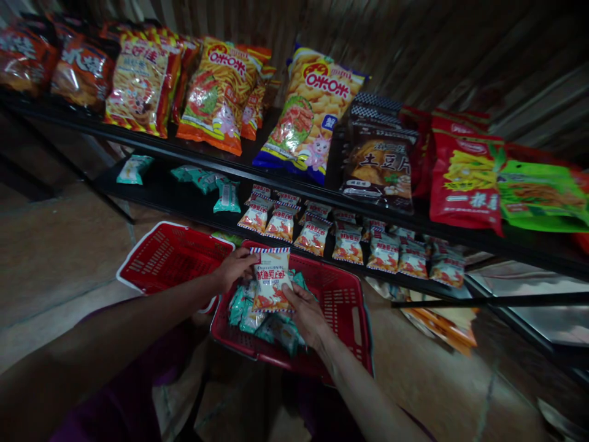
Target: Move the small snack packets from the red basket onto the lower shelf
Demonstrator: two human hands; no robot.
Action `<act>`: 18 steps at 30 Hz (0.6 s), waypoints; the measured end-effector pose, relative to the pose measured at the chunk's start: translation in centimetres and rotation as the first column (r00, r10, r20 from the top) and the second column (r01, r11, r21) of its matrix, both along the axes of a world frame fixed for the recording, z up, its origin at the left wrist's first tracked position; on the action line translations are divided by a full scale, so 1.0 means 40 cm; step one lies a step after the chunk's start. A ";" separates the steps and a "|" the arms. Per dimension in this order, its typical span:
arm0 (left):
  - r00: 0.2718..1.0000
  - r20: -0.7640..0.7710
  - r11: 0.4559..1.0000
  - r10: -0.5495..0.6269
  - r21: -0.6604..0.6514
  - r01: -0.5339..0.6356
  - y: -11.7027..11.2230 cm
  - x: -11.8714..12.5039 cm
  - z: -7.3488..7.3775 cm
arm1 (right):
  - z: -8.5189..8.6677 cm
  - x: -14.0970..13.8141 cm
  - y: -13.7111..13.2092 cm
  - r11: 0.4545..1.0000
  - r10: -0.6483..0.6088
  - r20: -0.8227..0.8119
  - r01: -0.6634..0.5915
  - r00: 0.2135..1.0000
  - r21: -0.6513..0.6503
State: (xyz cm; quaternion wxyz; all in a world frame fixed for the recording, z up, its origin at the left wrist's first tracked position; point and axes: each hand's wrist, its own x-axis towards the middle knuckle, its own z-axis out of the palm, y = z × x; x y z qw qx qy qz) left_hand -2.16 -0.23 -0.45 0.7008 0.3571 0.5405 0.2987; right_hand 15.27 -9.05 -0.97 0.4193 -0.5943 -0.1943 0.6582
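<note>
Between my two hands is a small white and orange snack bag (270, 276) with a striped top edge. My left hand (232, 269) pinches its upper left corner, and my right hand (304, 310) grips its lower right side. Directly beneath it is a red shopping basket (340, 294) holding several small teal snack packets (276, 328). On the lower shelf ahead, bags of the same white and orange kind (313, 233) stand in a row. To their left, a few teal packets (227, 195) lie on the same shelf.
A second red basket (161, 252) with a white rim sits on the floor at left. Large snack bags, among them a yellow and blue one (310, 116), line the upper shelf (221, 161). Orange packages (442, 325) lie below the shelves at right.
</note>
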 end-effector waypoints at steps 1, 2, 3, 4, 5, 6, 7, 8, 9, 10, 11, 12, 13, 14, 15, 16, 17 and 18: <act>0.999 0.002 0.999 -0.034 -0.022 0.034 -0.008 -0.004 0.004 | 0.001 -0.004 0.001 1.000 -0.013 -0.008 0.013 1.000 -0.002; 0.998 0.011 0.997 -0.067 -0.040 0.068 -0.016 -0.008 0.006 | 0.003 -0.009 0.002 1.000 -0.024 -0.019 0.024 1.000 -0.007; 0.995 0.023 0.994 -0.098 -0.051 0.099 -0.024 -0.012 0.008 | 0.005 -0.014 0.003 0.999 -0.037 -0.028 0.037 0.999 -0.010; 0.991 0.032 0.990 -0.127 -0.056 0.129 -0.032 -0.016 0.010 | 0.007 -0.020 0.004 0.999 -0.051 -0.034 0.051 0.998 -0.011; 0.988 0.037 0.986 -0.153 -0.055 0.155 -0.039 -0.020 0.012 | 0.009 -0.026 0.005 0.998 -0.062 -0.039 0.062 0.997 -0.006; 0.984 0.033 0.982 -0.177 -0.055 0.179 -0.045 -0.024 0.014 | 0.010 -0.031 0.006 0.998 -0.070 -0.045 0.070 0.997 0.005; 0.980 0.023 0.979 -0.197 -0.053 0.198 -0.051 -0.029 0.015 | 0.010 -0.036 0.007 0.997 -0.076 -0.054 0.077 0.996 0.019; 0.976 0.009 0.975 -0.215 -0.049 0.216 -0.055 -0.033 0.017 | 0.008 -0.040 0.008 0.996 -0.083 -0.063 0.085 0.995 0.032; 0.973 -0.003 0.972 -0.232 -0.043 0.232 -0.059 -0.037 0.018 | 0.004 -0.043 0.010 0.995 -0.092 -0.072 0.095 0.993 0.042; 0.970 -0.013 0.969 -0.244 -0.038 0.243 -0.061 -0.040 0.018 | -0.001 -0.045 0.012 0.993 -0.100 -0.080 0.104 0.992 0.048; 0.967 -0.018 0.967 -0.253 -0.032 0.252 -0.063 -0.042 0.016 | -0.006 -0.046 0.014 0.992 -0.111 -0.082 0.115 0.990 0.050; 0.965 -0.015 0.965 -0.260 -0.026 0.260 -0.063 -0.043 0.012 | -0.013 -0.047 0.017 0.991 -0.117 -0.078 0.122 0.990 0.051; 0.964 -0.006 0.964 -0.264 -0.022 0.264 -0.063 -0.043 0.007 | -0.019 -0.047 0.020 0.991 -0.117 -0.070 0.121 0.991 0.054; 0.965 0.005 0.965 -0.261 -0.021 0.261 -0.062 -0.042 -0.001 | -0.025 -0.048 0.024 0.992 -0.111 -0.060 0.115 0.992 0.059; 0.969 0.015 0.968 -0.249 -0.017 0.249 -0.060 -0.041 -0.009 | -0.031 -0.049 0.027 0.992 -0.101 -0.048 0.104 0.994 0.064; 0.973 0.025 0.973 -0.230 -0.007 0.230 -0.058 -0.038 -0.019 | -0.036 -0.049 0.031 0.993 -0.090 -0.037 0.092 0.995 0.067; 0.977 0.039 0.978 -0.208 0.006 0.208 -0.054 -0.035 -0.029 | -0.039 -0.051 0.036 0.994 -0.079 -0.027 0.080 0.997 0.069; 0.981 0.053 0.982 -0.187 0.020 0.186 -0.050 -0.032 -0.038 | -0.042 -0.052 0.040 0.995 -0.071 -0.020 0.072 0.997 0.070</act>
